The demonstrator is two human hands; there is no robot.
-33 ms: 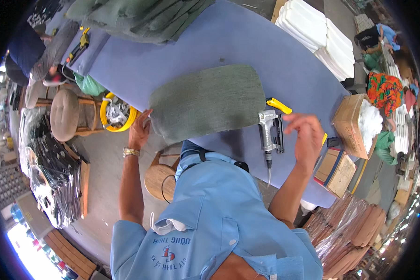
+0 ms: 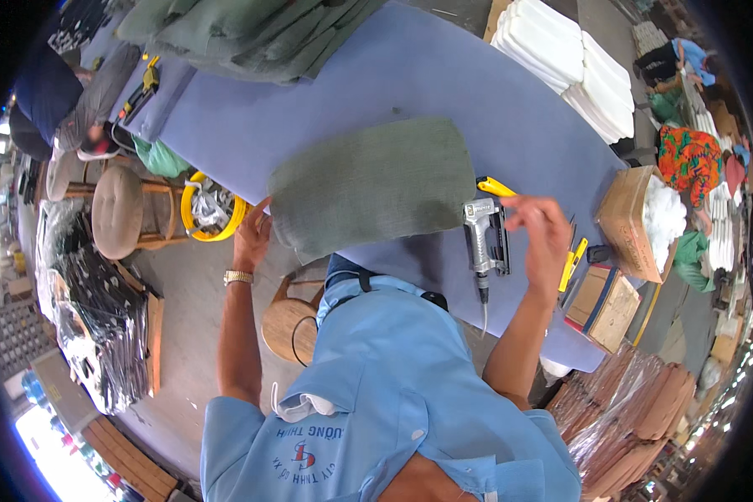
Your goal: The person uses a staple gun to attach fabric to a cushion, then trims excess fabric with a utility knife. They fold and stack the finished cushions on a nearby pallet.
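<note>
A dark green fabric-covered cushion pad (image 2: 372, 188) lies on the blue-covered table. At its left end, my left hand (image 2: 253, 238) has its fingers stretched out against the edge, not wrapped round it. My right hand (image 2: 544, 234) is raised over the table, right of the pad, its fingers loosely bent and apart with nothing visible in them. Between that hand and the pad lies a silver staple gun (image 2: 481, 234) with a hose at its lower end. A yellow-handled tool (image 2: 495, 186) lies just beyond the staple gun, partly hidden by it.
Green fabric pieces (image 2: 251, 38) are heaped at the far left, white pads (image 2: 552, 50) stacked at the far right. A yellow-rimmed bucket (image 2: 195, 201) stands by the left edge. At right are a yellow cutter (image 2: 572, 261), a carton (image 2: 627, 217) and a small box (image 2: 602, 309).
My right hand has shifted slightly, uncovering more of the yellow cutter beside it. My left hand and the pad look almost the same.
</note>
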